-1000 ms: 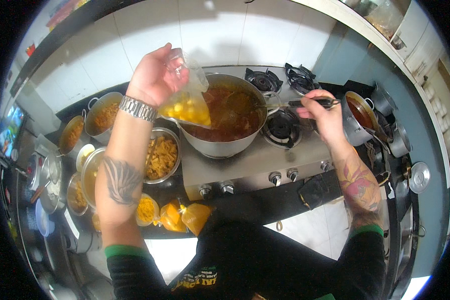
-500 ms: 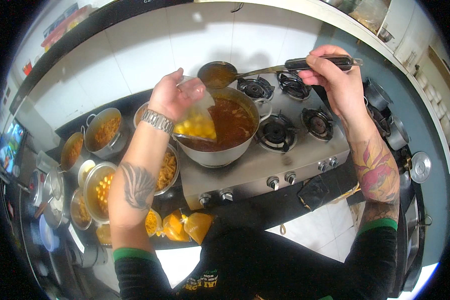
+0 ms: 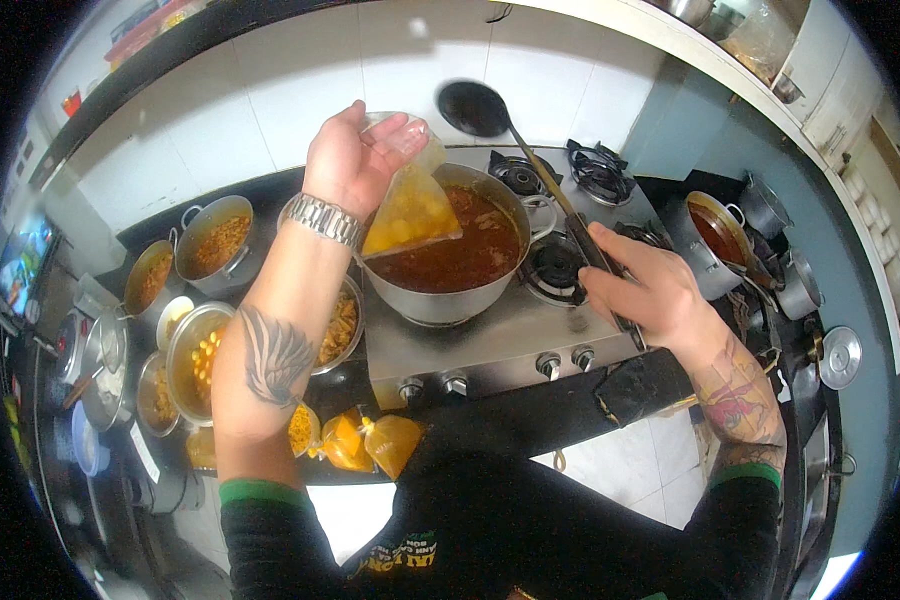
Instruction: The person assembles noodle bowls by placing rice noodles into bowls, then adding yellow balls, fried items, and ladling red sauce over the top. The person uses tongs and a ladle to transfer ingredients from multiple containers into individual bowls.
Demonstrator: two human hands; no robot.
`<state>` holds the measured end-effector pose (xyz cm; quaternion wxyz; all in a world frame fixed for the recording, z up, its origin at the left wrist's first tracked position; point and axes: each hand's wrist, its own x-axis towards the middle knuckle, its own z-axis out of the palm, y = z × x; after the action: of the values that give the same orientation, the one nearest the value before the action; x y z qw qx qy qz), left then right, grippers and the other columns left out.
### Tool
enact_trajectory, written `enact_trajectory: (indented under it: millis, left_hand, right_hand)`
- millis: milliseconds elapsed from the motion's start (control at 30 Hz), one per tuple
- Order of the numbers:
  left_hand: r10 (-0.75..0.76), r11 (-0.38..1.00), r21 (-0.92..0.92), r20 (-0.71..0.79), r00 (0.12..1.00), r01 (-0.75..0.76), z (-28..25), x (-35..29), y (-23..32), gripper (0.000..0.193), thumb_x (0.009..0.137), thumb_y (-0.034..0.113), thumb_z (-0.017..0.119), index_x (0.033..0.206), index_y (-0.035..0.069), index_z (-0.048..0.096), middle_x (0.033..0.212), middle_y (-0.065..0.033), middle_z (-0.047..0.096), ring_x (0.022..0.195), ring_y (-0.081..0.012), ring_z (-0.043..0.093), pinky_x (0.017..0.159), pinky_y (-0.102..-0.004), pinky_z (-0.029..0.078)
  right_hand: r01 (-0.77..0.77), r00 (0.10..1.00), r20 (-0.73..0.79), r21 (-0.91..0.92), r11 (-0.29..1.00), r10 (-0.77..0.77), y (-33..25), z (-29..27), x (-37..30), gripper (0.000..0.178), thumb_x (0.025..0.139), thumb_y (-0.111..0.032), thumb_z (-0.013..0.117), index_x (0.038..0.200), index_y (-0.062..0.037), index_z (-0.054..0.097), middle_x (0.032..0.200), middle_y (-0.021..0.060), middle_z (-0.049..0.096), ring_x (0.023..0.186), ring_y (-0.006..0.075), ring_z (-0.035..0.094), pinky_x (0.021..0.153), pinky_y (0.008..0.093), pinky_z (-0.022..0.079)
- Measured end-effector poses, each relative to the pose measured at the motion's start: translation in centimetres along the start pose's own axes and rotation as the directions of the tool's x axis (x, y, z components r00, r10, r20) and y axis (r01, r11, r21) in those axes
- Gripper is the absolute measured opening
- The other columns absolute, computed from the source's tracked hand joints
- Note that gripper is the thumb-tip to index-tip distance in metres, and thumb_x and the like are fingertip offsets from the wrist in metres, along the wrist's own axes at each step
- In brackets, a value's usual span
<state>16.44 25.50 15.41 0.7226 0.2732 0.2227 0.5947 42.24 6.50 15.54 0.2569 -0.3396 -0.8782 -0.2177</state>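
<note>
A clear plastic bag (image 3: 415,212) hangs from my left hand (image 3: 358,165), whose fingers close at its top edge. Yellow round pieces sit in orange-brown liquid in the bag's lower part. The bag is above the left side of a large metal pot (image 3: 440,305) of reddish-brown soup. My right hand (image 3: 650,285), right of the pot, grips the long handle of a ladle (image 3: 474,108). The ladle slants up and away, its dark, slightly blurred bowl raised behind the pot; whether anything is in it I cannot tell.
The pot stands on a steel stove (image 3: 490,365) with several burners. Left are a pot of stew (image 3: 215,240) and a bowl with yellow pieces (image 3: 198,360). Filled yellow bags (image 3: 390,445) lie at the counter's front. A soup pot (image 3: 715,250) stands at right.
The ladle has swung from over the pot's far rim to upright behind it, and my right hand has come lower and nearer. The bag now shows more liquid and has shifted slightly right.
</note>
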Motion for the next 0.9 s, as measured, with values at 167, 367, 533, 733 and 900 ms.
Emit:
enact_trajectory:
  millis: [167,367,533,733,900]
  left_hand:
    - [-0.022,0.996,0.086,0.065,0.998,0.016,-0.2,-0.7,1.9,0.04,0.101,0.013,0.033,0.133,-0.008,0.023,0.109,-0.0243,0.052,0.101,-0.0425,0.059,0.089,-0.0504,0.055]
    - [0.047,0.969,0.236,0.118,0.992,-0.074,-1.1,-5.4,4.0,0.031,0.099,0.01,0.037,0.125,-0.006,0.04,0.099,-0.0201,0.061,0.094,-0.0362,0.065,0.085,-0.044,0.057]
    - [0.102,0.935,0.336,0.052,0.993,-0.114,-3.1,-12.5,5.1,0.028,0.1,0.014,0.041,0.121,-0.002,0.048,0.105,-0.0192,0.065,0.1,-0.0337,0.066,0.089,-0.0419,0.055]
    - [0.209,0.969,0.141,-0.044,0.977,-0.201,-7.6,-23.1,4.0,0.041,0.102,0.02,0.037,0.136,-0.003,0.034,0.108,-0.0198,0.065,0.103,-0.0306,0.065,0.09,-0.0387,0.056]
    - [0.247,0.927,-0.19,-0.337,0.909,-0.322,-11.9,-33.2,-1.3,0.032,0.102,0.021,0.035,0.128,0.002,0.041,0.111,-0.0179,0.062,0.103,-0.0312,0.064,0.092,-0.0418,0.055]
  right_hand:
    - [-0.213,0.969,0.168,0.198,0.957,0.18,0.7,3.4,-2.1,0.026,0.065,-0.005,0.07,0.09,-0.0077,0.062,0.107,0.0175,0.062,0.081,0.0328,0.065,0.065,0.0387,0.054]
    - [-0.31,0.95,0.06,0.334,0.89,0.308,0.8,7.7,-3.3,0.017,0.079,-0.009,0.071,0.095,-0.007,0.067,0.102,0.0152,0.066,0.095,0.0323,0.065,0.084,0.0376,0.053]
    - [-0.661,0.691,0.231,0.587,0.468,0.685,1.7,10.3,-3.7,0.021,0.079,-0.011,0.075,0.097,-0.0036,0.067,0.094,0.0064,0.069,0.088,0.0136,0.064,0.079,0.0285,0.05]
    - [-0.539,0.505,0.512,0.816,-0.209,0.695,2.5,12.4,-5.4,0.033,0.092,-0.016,0.063,0.117,0.0036,0.054,0.111,0.0106,0.059,0.098,0.0207,0.063,0.087,0.0313,0.053]
    - [-0.347,0.416,0.641,0.768,-0.539,0.645,-6.1,13.2,-7.6,0.026,0.094,-0.018,0.06,0.113,-0.001,0.055,0.098,0.0096,0.062,0.086,0.0203,0.065,0.07,0.0317,0.057]
